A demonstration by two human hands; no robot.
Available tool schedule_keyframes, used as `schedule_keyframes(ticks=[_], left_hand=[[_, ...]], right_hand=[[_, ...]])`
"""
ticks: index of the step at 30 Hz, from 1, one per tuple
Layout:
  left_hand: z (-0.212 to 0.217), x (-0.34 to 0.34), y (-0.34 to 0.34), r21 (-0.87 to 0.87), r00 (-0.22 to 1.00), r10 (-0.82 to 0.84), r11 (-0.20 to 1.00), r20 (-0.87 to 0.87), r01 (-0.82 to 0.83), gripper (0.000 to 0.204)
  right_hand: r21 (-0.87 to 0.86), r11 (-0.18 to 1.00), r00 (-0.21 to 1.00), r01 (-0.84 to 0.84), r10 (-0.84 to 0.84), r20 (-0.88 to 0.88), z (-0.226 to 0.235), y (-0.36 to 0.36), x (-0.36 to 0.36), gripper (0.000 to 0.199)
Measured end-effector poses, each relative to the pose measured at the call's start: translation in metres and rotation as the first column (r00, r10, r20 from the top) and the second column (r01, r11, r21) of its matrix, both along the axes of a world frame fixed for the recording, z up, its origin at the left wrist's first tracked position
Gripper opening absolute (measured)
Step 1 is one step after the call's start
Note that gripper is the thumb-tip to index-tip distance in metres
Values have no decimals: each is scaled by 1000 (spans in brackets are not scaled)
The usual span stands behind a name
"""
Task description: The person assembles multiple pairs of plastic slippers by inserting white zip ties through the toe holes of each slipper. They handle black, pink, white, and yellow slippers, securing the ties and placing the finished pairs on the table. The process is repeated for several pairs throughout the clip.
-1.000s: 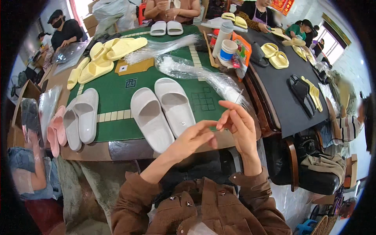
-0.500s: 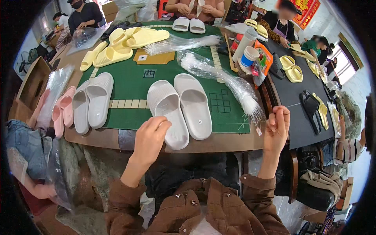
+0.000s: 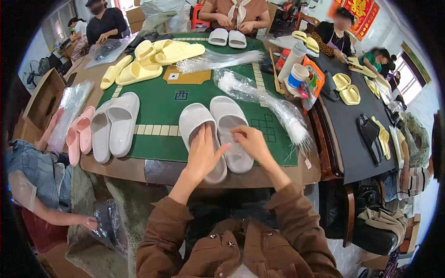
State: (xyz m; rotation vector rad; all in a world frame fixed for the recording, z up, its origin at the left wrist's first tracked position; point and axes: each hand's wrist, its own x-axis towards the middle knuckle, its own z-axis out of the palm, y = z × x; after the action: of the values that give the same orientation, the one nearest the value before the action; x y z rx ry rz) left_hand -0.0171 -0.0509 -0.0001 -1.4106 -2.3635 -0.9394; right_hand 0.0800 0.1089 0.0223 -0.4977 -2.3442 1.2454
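Two light-grey slide slippers lie side by side before me at the near table edge, toes pointing away. My left hand (image 3: 202, 153) rests on the left slipper (image 3: 195, 114), fingers stretched toward its foot opening and under the strap edge, thumb spread toward the other one. Over the footbed of the right slipper (image 3: 228, 107) is my right hand (image 3: 252, 144), its fingers curled together. Whatever they may pinch is too small to make out. Beyond the pair lies a bundle of thin clear plastic strands (image 3: 278, 109) in a film sleeve.
Another grey pair (image 3: 123, 125) and pink slippers (image 3: 83, 127) stand left. Yellow slippers (image 3: 143, 69) pile up behind on the green mat (image 3: 162, 104). At right are a paper cup (image 3: 297, 75) and a dark side table (image 3: 352, 134). A co-worker's hand (image 3: 88, 223) holds plastic at lower left.
My right hand has come left from beyond the mat's corner, where it pinched a thin strand, to the right slipper. My left hand has moved right and its fingers have straightened over the left slipper.
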Motion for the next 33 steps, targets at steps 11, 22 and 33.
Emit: schedule_keyframes(ticks=[11, 22, 33], left_hand=[[18, -51, 42, -339, 852, 119, 938, 510, 72, 82], [7, -8, 21, -328, 886, 164, 945, 434, -14, 58], [-17, 3, 28, -197, 918, 147, 977, 369, -77, 32]], right_hand=[[371, 836, 895, -405, 278, 349, -28, 27, -82, 33], [254, 905, 906, -342, 246, 343, -20, -11, -21, 38], [263, 947, 970, -183, 130, 206, -25, -27, -6, 29]])
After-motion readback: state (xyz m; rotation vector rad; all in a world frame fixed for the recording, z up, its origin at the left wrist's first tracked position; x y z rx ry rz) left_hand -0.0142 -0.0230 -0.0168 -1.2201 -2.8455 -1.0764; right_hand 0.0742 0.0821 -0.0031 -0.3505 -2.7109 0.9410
